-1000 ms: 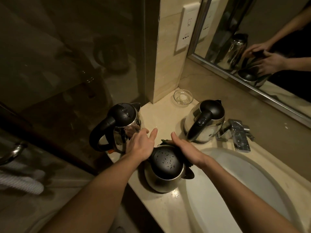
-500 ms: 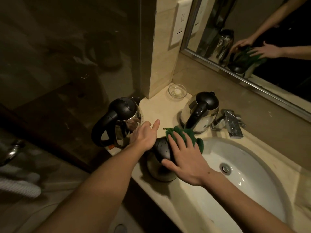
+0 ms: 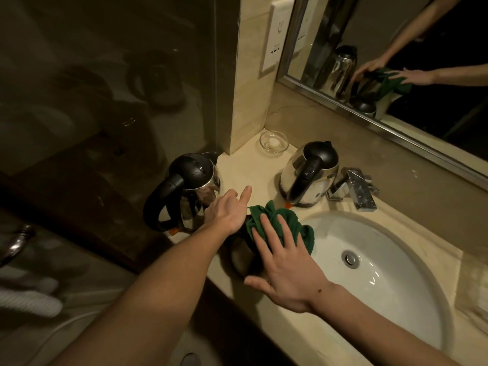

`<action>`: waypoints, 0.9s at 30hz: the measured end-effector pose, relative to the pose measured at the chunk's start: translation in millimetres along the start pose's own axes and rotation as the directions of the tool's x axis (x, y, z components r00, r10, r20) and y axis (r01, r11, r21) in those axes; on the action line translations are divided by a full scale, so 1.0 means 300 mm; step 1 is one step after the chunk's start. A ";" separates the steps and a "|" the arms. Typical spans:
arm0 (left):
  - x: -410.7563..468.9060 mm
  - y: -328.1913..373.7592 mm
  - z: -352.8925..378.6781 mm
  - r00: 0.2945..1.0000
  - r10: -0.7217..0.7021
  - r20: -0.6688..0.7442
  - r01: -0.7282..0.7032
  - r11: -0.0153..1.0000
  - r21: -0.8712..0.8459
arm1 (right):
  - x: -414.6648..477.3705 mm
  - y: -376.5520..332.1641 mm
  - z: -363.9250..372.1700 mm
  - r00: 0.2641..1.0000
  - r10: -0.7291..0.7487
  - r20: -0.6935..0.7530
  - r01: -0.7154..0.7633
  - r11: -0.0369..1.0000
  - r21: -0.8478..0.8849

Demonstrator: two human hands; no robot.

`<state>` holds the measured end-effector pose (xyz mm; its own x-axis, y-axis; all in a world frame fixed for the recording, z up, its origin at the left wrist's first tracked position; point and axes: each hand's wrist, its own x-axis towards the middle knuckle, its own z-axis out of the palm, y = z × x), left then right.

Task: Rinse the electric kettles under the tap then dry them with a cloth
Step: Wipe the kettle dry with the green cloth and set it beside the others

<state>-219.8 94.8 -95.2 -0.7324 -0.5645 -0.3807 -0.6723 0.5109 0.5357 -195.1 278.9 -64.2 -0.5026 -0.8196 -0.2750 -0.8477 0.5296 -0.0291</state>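
Three steel kettles with black lids stand on the beige counter. The near kettle is mostly hidden under my hands and a green cloth. My right hand presses the cloth flat onto that kettle's top, fingers spread straight. My left hand rests against the kettle's left side, forefinger pointing out. A second kettle stands at the counter's left edge. The third kettle stands beside the chrome tap.
The white basin lies right of the near kettle. A small glass dish sits in the back corner. A mirror and wall socket are on the wall behind. The counter drops off at the left beside dark glass.
My right hand has brought the green cloth over the near kettle's lid and now lies flat on it, covering most of the kettle. The left hand stays at the kettle's side.
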 end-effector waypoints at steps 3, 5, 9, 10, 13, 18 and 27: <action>0.000 -0.002 -0.001 1.000 0.000 -0.004 0.000 1.000 -0.005 | 0.019 0.004 -0.023 0.997 0.063 0.034 -0.064 0.998 0.025; 0.002 -0.004 0.002 1.000 0.000 -0.007 0.000 1.000 -0.006 | 0.004 -0.014 -0.013 0.999 0.047 0.000 -0.047 0.999 0.002; 0.004 -0.007 0.007 1.000 0.000 -0.019 0.000 1.000 -0.008 | -0.030 -0.013 0.051 0.999 -0.029 -0.013 0.029 0.998 -0.054; 0.003 -0.006 0.007 1.000 -0.001 -0.020 0.000 1.000 -0.006 | -0.028 -0.007 0.048 0.999 -0.036 -0.011 0.035 0.998 -0.061; -0.002 -0.004 0.005 1.000 0.001 -0.022 -0.001 1.000 0.007 | -0.002 0.012 0.021 1.000 0.007 -0.003 -0.007 1.000 -0.020; -0.002 -0.003 0.003 1.000 -0.008 -0.022 0.009 1.000 0.004 | 0.083 0.072 -0.054 0.987 0.158 0.011 -0.158 0.982 0.102; -0.002 -0.006 0.005 0.999 -0.021 -0.024 0.021 1.000 -0.017 | 0.144 0.284 -0.118 0.866 0.277 0.416 -0.437 0.015 0.900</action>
<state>-218.5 95.2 -97.2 -0.7153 -0.5906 -0.3735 -0.6852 0.4880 0.5407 -294.9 280.9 -44.6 -0.6001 -0.4721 -0.6458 0.3590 0.5625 -0.7448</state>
